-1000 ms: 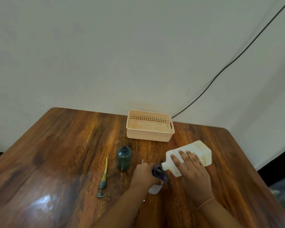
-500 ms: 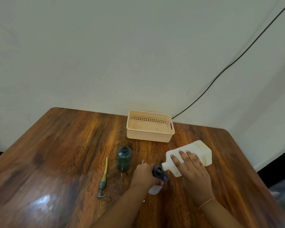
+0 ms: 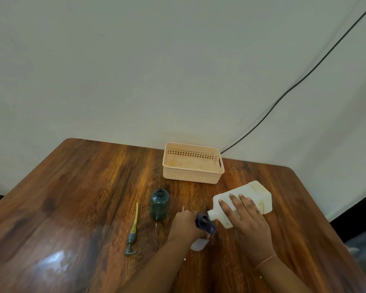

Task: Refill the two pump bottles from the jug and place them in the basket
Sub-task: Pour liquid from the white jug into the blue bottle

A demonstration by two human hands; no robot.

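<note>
Pouring into the dark blue bottle (image 3: 205, 224) goes best, I reckon, with the jug's spout kept right over that narrow neck and the tilt raised slowly so nothing slops onto the table (image 3: 82, 197). The right hand (image 3: 246, 218) lies flat over the tipped white jug (image 3: 253, 194), fingers spread and clamped around it, while the left hand (image 3: 185, 224) is wrapped round the blue bottle to steady it. The green bottle (image 3: 160, 205) stands open just to the left, basket (image 3: 191, 176) empty behind.

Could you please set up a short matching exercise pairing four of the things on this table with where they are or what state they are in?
Things:
1. jug
2. green bottle
3. pump
4. basket

States:
A. lying flat on the table, left of the bottles
B. tipped over, spout at the dark bottle's mouth
C. at the table's far edge, holding nothing
D. standing upright with its neck open

Pairs: 1-B, 2-D, 3-A, 4-C
</note>
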